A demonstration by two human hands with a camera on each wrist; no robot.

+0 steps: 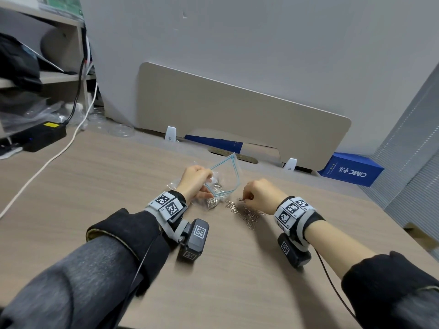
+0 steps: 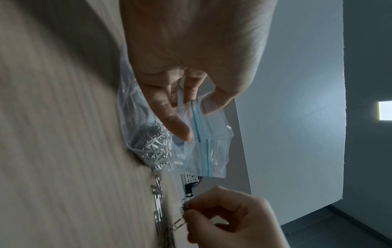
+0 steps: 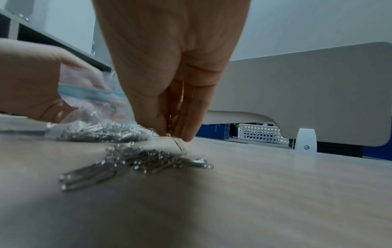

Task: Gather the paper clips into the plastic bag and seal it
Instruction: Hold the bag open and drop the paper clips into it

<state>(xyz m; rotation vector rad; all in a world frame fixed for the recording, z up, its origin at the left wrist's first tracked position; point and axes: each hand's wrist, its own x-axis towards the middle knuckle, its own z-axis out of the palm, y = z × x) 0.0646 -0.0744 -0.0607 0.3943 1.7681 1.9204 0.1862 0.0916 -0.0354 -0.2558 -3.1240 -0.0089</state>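
a shelf (image 1: 59, 27) with cables stands at the far left, a black box (image 1: 45, 136) below it on the wood-grain desk (image 1: 95, 186). the left hand (image 1: 196, 180) pinches the bag (image 1: 224, 176) open by its rim, clips already inside. just right, loose clips (image 1: 249, 213) lie on the desk; the right hand (image 1: 260, 194) pinches a few. behind stands a beige divider (image 1: 237, 110), then a blue box (image 1: 351, 169).

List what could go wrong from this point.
1. The right hand pinches only a few paper clips; one dangles and may drop on the way.
2. The left hand holds the plastic bag open by one side; its mouth may sag or spill.
3. Linked loose clips could drag along.
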